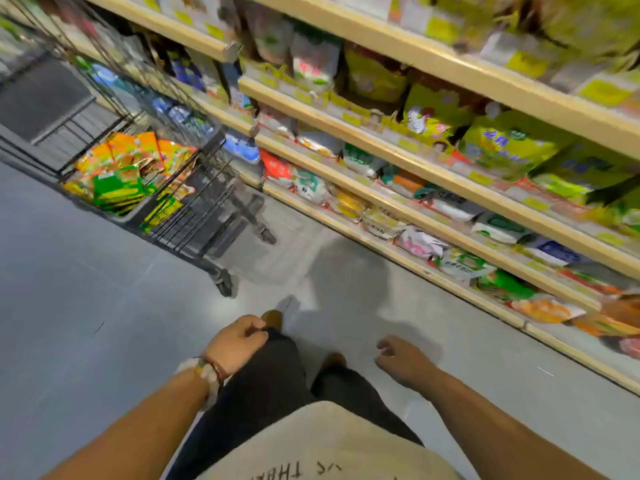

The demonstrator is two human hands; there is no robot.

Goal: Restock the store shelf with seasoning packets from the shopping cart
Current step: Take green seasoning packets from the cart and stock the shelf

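A black wire shopping cart [194,216] stands on the floor at the left, ahead of me. Orange, yellow and green seasoning packets [121,171] lie piled in its basket. The store shelf [398,199] runs along the right with several tiers of packets behind yellowish rails. My left hand [237,342] hangs low near my leg, fingers curled shut with nothing in them, a bead bracelet on the wrist. My right hand [401,360] hangs to the right of my legs, fingers loosely apart and empty. Both hands are well short of the cart and the shelf. The view is motion-blurred.
Grey floor [86,306] stretches between me and the cart. The cart's wheels [225,284] sit closest to my feet. The lowest shelf edge [485,306] runs diagonally toward the lower right. A dark mat [38,98] lies at the far left.
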